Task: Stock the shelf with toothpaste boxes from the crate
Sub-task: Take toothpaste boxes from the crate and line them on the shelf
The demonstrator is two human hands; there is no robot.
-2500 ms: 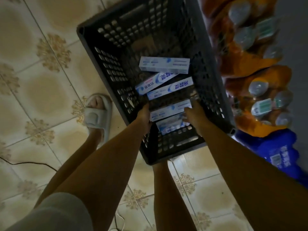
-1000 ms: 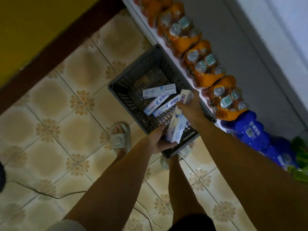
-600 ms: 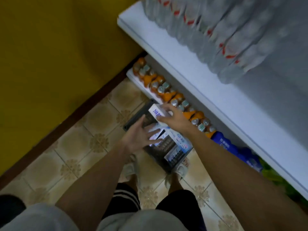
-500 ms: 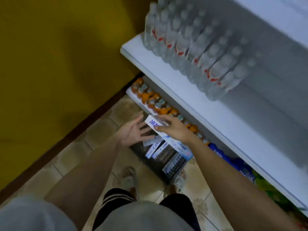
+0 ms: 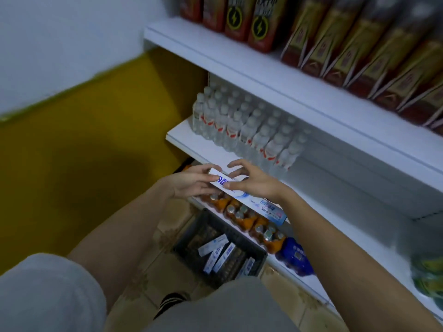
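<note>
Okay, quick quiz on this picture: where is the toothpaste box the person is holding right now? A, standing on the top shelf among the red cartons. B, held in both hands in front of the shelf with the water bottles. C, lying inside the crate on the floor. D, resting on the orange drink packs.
B: the left hand and right hand both grip the toothpaste box in mid-air just in front of the shelf holding the water bottles, well above the crate.

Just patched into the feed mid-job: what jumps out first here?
Both hands, left hand and right hand, hold a toothpaste box at centre, before the white shelf beside the water bottles. Below on the floor, the dark crate still contains several boxes.
</note>
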